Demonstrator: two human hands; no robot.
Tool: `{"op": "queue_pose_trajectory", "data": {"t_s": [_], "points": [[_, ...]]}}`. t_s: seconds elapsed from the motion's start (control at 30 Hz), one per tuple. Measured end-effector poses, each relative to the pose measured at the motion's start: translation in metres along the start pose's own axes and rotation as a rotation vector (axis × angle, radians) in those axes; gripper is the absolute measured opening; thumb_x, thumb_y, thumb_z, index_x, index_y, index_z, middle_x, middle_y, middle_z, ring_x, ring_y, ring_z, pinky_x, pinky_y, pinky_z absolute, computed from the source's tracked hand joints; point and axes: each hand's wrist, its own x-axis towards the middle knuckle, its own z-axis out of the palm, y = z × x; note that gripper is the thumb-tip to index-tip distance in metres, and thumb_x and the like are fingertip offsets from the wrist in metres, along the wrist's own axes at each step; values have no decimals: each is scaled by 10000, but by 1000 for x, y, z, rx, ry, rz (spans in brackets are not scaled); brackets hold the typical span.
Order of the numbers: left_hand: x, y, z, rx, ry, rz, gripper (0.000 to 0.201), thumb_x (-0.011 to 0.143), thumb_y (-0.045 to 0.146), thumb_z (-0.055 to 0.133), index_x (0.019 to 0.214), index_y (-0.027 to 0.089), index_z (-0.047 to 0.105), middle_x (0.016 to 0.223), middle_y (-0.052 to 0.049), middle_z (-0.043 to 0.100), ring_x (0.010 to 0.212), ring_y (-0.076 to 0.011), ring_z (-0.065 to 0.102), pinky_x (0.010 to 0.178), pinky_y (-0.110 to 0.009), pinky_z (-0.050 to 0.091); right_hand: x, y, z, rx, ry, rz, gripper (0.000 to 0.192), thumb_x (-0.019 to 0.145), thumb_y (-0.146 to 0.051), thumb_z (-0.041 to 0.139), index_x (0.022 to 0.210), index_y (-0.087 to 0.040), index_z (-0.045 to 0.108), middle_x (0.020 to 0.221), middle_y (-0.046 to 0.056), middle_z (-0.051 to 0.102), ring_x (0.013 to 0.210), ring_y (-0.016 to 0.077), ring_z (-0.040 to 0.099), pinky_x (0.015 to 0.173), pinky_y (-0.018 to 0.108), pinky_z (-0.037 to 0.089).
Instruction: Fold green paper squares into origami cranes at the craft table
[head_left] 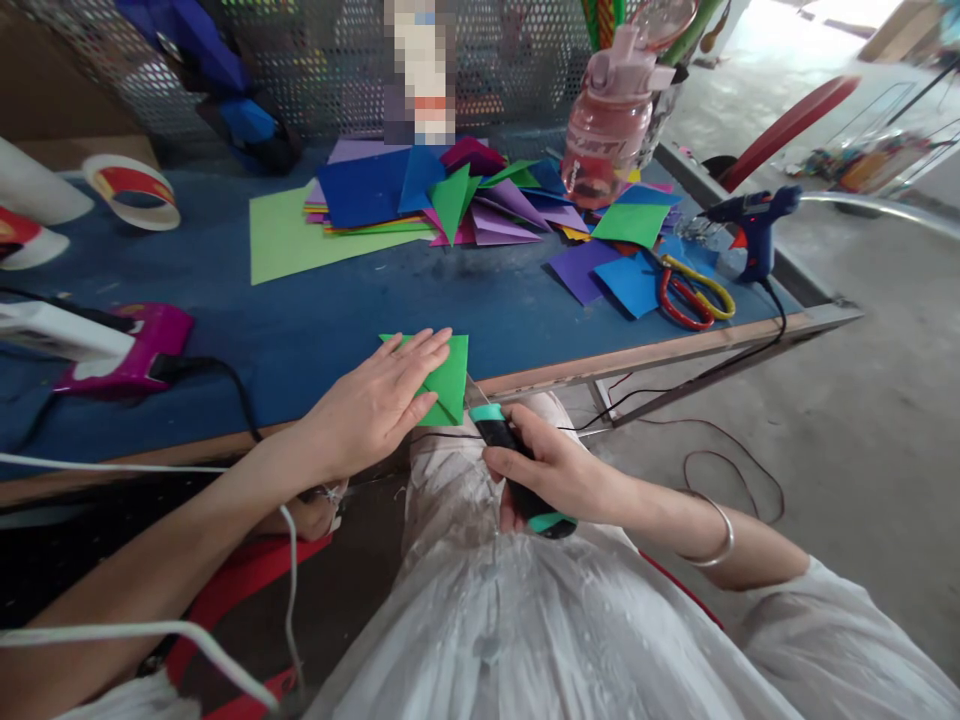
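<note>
My left hand lies with its fingers stretched out over a folded piece of green paper, pressing it against the table's front edge. Part of the paper is hidden under the fingers. In my right hand is a knife with a thick black and teal handle. Its thin blade points up and left, close to the paper's right edge; whether it touches the paper I cannot tell.
Behind my hands, coloured paper is piled on the blue table. A pink bottle, scissors and a glue gun are to the right. A tape roll and a magenta power strip sit left. White cables cross below.
</note>
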Motion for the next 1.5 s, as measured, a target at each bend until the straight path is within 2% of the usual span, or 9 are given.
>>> {"op": "queue_pose_trajectory", "data": {"t_s": [0.2, 0.37, 0.43, 0.5, 0.57, 0.63, 1.1, 1.3, 1.5], "points": [[-5, 0, 1, 15, 1, 44, 564, 1105, 373, 263, 1610, 127, 309, 1707, -164, 308, 1586, -311, 297, 1275, -579, 302, -6, 0, 3, -9, 2, 47, 331, 979, -456, 623, 1017, -259, 359, 730, -89, 548, 509, 103, 669, 425, 188, 530], [-9, -2, 9, 83, 47, 146, 1124, 898, 785, 540, 1670, 105, 87, 1715, -235, 231, 1579, -427, 264, 1261, -644, 297, 1, 1, 2, -12, -6, 15, 345, 967, -457, 639, 976, -268, 351, 733, -83, 555, 512, 119, 683, 396, 189, 514], [-9, -1, 12, 109, 68, 138, 1012, 960, 641, 563, 1677, 118, 76, 1717, -214, 239, 1579, -414, 270, 1269, -634, 295, 3, 1, 2, -4, -1, 11, 309, 978, -418, 624, 965, -267, 355, 742, -83, 559, 510, 113, 684, 401, 190, 523], [-8, 2, 13, 112, 80, 118, 802, 1014, 336, 495, 1679, 129, 98, 1715, -183, 256, 1580, -376, 283, 1280, -613, 298, 4, -1, 1, -25, 5, 14, 273, 992, -389, 601, 950, -264, 361, 705, -88, 557, 503, 112, 679, 401, 187, 521], [-8, 4, 12, 107, 84, 100, 796, 934, 99, 412, 1675, 114, 121, 1710, -172, 265, 1579, -350, 285, 1282, -603, 308, 3, -3, 1, -59, 8, 18, 262, 1001, -387, 588, 938, -264, 365, 663, -91, 553, 499, 118, 678, 391, 182, 508], [-7, 6, 11, 107, 76, 86, 849, 855, 8, 372, 1669, 98, 146, 1706, -170, 264, 1579, -341, 279, 1278, -603, 322, 2, -4, 0, -79, 5, 23, 277, 999, -405, 594, 931, -265, 364, 646, -92, 555, 502, 122, 680, 387, 181, 500], [-8, 6, 11, 148, 69, 100, 790, 869, -12, 314, 1648, 56, 201, 1700, -182, 257, 1582, -327, 265, 1277, -582, 333, 9, -4, -4, -61, 32, -78, 334, 951, -441, 653, 972, -250, 380, 711, -101, 569, 504, 107, 682, 422, 197, 522], [-8, 5, 11, 104, 76, 89, 795, 871, -15, 327, 1652, 77, 209, 1701, -172, 267, 1578, -331, 277, 1286, -583, 316, 2, -2, -7, -96, 30, -37, 320, 981, -471, 606, 940, -255, 373, 585, -111, 560, 481, 123, 669, 401, 186, 488], [-8, 6, 11, 159, 87, 115, 795, 857, -33, 327, 1641, 46, 222, 1693, -194, 279, 1573, -342, 292, 1268, -580, 351, 9, -13, -7, -93, 53, -19, 311, 965, -402, 639, 969, -256, 365, 642, -110, 572, 487, 122, 680, 398, 186, 496]]}}
